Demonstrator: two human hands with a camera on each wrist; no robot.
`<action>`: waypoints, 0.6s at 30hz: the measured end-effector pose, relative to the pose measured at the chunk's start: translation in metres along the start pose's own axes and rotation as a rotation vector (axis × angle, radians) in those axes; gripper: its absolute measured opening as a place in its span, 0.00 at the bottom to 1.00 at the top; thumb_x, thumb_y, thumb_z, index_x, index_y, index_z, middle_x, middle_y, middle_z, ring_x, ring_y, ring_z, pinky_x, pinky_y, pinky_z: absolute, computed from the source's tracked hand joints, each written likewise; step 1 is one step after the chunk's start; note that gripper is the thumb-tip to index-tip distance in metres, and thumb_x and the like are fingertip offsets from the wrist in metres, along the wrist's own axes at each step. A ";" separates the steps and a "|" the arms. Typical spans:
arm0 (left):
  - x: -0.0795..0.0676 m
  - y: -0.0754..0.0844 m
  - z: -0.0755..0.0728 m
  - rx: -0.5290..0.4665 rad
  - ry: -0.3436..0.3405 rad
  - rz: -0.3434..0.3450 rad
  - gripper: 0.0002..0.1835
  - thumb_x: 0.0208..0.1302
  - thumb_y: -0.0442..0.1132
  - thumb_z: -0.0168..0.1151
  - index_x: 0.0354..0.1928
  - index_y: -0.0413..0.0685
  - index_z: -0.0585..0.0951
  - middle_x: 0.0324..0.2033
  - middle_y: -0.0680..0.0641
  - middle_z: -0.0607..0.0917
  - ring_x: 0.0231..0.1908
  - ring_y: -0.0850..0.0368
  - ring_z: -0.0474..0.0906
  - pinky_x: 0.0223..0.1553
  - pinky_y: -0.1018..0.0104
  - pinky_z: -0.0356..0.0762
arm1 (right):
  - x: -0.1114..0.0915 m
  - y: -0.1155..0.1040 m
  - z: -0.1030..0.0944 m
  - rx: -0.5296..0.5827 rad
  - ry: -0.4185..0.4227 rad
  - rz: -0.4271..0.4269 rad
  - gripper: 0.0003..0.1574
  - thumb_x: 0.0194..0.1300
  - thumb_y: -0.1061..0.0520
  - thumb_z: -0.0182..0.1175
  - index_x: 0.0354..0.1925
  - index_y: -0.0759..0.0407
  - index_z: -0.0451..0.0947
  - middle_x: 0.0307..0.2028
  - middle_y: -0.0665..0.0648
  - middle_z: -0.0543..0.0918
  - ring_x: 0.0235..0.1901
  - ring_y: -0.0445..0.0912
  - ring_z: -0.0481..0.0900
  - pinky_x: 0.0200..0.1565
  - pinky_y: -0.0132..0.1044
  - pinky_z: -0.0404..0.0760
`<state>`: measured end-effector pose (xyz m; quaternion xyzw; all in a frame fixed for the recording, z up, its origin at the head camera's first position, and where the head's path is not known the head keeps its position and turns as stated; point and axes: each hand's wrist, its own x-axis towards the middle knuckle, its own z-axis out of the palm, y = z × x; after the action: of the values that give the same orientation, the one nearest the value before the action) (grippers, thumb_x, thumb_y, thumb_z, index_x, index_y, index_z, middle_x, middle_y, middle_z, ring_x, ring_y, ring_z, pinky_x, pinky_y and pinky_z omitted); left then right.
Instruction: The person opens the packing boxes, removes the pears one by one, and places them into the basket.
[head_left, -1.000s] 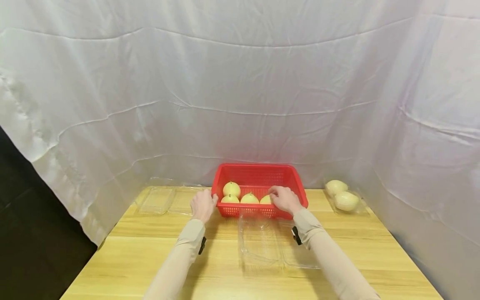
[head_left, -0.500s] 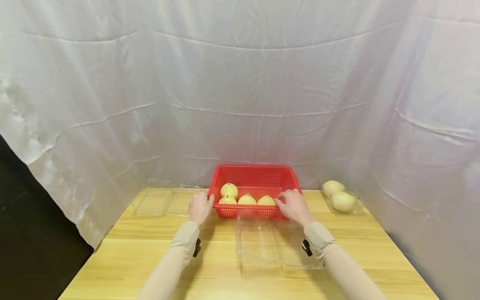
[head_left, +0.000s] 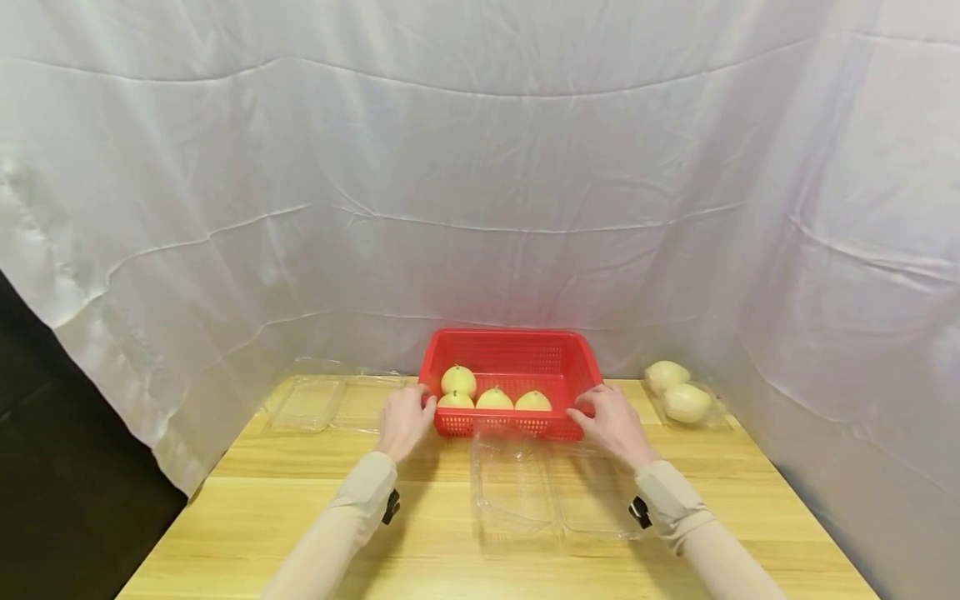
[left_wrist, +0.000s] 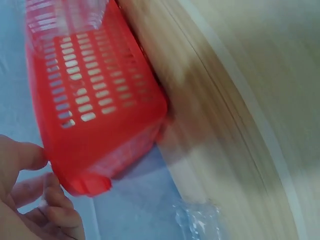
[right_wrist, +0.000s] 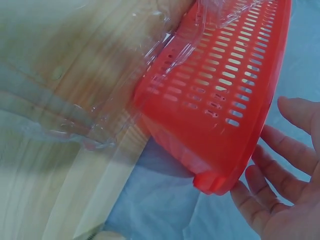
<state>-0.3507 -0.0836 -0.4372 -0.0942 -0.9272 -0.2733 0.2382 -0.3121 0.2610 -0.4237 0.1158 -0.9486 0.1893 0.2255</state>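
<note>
A red perforated basket [head_left: 551,425] stands at the back middle of the table. Several round yellow pears [head_left: 495,398] lie along its front and left side. My left hand [head_left: 405,421] holds the basket's left front corner; in the left wrist view its thumb [left_wrist: 32,156] meets the rim, with the other fingers curled beside it. At the right front corner is my right hand [head_left: 615,423]. Its fingers [right_wrist: 285,175] lie loosely bent along the rim in the right wrist view, the thumb a little apart from it. In front of the basket lies an open clear plastic clamshell [head_left: 517,492].
Another open clear clamshell [head_left: 307,404] lies at the back left. At the back right, two pears [head_left: 687,402] sit in a clear container. A pale curtain [head_left: 495,275] hangs behind the wooden table [head_left: 300,500] and along its sides.
My right hand has left the rightmost pear in the basket and moved right to the basket's right front corner. My left hand has stayed at the left corner.
</note>
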 end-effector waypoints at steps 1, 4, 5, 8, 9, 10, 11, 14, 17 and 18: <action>-0.001 0.002 0.000 -0.001 -0.002 0.024 0.06 0.63 0.39 0.61 0.36 0.46 0.85 0.28 0.46 0.84 0.29 0.50 0.79 0.28 0.57 0.75 | 0.000 0.000 0.000 0.001 -0.002 0.000 0.14 0.58 0.52 0.69 0.37 0.61 0.86 0.39 0.59 0.84 0.45 0.55 0.75 0.47 0.53 0.76; -0.005 0.010 0.000 -0.019 -0.011 0.110 0.07 0.63 0.38 0.62 0.38 0.43 0.86 0.31 0.45 0.85 0.34 0.49 0.81 0.35 0.54 0.78 | -0.002 0.002 -0.002 -0.006 -0.009 0.007 0.14 0.57 0.53 0.70 0.38 0.62 0.86 0.40 0.60 0.83 0.45 0.56 0.75 0.46 0.53 0.77; -0.007 0.012 0.000 -0.033 -0.017 0.139 0.08 0.63 0.37 0.62 0.38 0.42 0.86 0.32 0.45 0.86 0.34 0.49 0.82 0.37 0.55 0.79 | -0.002 0.002 -0.002 -0.010 -0.013 0.009 0.13 0.57 0.53 0.70 0.37 0.61 0.86 0.39 0.59 0.83 0.45 0.55 0.75 0.45 0.53 0.77; -0.012 0.020 -0.001 -0.088 -0.062 0.221 0.08 0.64 0.38 0.62 0.40 0.43 0.86 0.32 0.47 0.87 0.32 0.55 0.82 0.38 0.59 0.79 | -0.002 0.004 -0.004 -0.022 -0.034 0.013 0.13 0.56 0.52 0.71 0.36 0.60 0.87 0.38 0.57 0.83 0.44 0.54 0.75 0.42 0.52 0.78; -0.014 0.023 -0.002 -0.107 -0.090 0.245 0.08 0.64 0.38 0.61 0.41 0.44 0.86 0.30 0.48 0.87 0.29 0.57 0.80 0.35 0.61 0.78 | -0.002 0.004 -0.004 -0.026 -0.043 0.012 0.13 0.56 0.51 0.71 0.36 0.59 0.87 0.37 0.56 0.83 0.43 0.53 0.76 0.41 0.51 0.78; -0.017 0.025 -0.003 -0.122 -0.120 0.264 0.08 0.65 0.40 0.61 0.41 0.46 0.85 0.28 0.49 0.86 0.27 0.60 0.78 0.33 0.63 0.77 | -0.002 0.005 -0.005 -0.031 -0.051 0.010 0.13 0.56 0.51 0.71 0.36 0.59 0.87 0.37 0.56 0.83 0.43 0.53 0.76 0.40 0.51 0.77; -0.019 0.028 -0.003 -0.140 -0.157 0.284 0.09 0.66 0.41 0.62 0.43 0.47 0.85 0.28 0.51 0.86 0.26 0.62 0.77 0.31 0.65 0.76 | -0.002 0.005 -0.005 -0.038 -0.059 0.008 0.13 0.56 0.51 0.71 0.36 0.58 0.88 0.36 0.55 0.83 0.42 0.52 0.76 0.40 0.51 0.77; -0.024 0.034 -0.006 -0.163 -0.261 0.341 0.12 0.67 0.46 0.62 0.48 0.51 0.85 0.28 0.53 0.86 0.24 0.66 0.74 0.29 0.69 0.74 | -0.003 0.005 -0.007 -0.052 -0.078 0.002 0.12 0.56 0.51 0.71 0.35 0.57 0.88 0.35 0.54 0.83 0.40 0.52 0.77 0.39 0.50 0.77; -0.027 0.039 -0.008 -0.159 -0.367 0.365 0.17 0.66 0.51 0.62 0.52 0.52 0.84 0.33 0.54 0.87 0.26 0.69 0.76 0.31 0.70 0.75 | -0.003 0.005 -0.008 -0.063 -0.087 -0.006 0.11 0.56 0.51 0.70 0.35 0.56 0.88 0.34 0.54 0.83 0.39 0.52 0.77 0.39 0.50 0.77; -0.028 0.040 -0.009 -0.152 -0.406 0.365 0.19 0.65 0.53 0.62 0.53 0.52 0.83 0.34 0.53 0.87 0.27 0.69 0.76 0.32 0.70 0.76 | -0.003 0.004 -0.008 -0.065 -0.089 -0.008 0.10 0.56 0.51 0.70 0.35 0.56 0.88 0.34 0.54 0.83 0.39 0.51 0.77 0.39 0.50 0.77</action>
<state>-0.3104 -0.0562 -0.4262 -0.3299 -0.9006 -0.2700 0.0853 -0.3079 0.2687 -0.4193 0.1204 -0.9630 0.1521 0.1872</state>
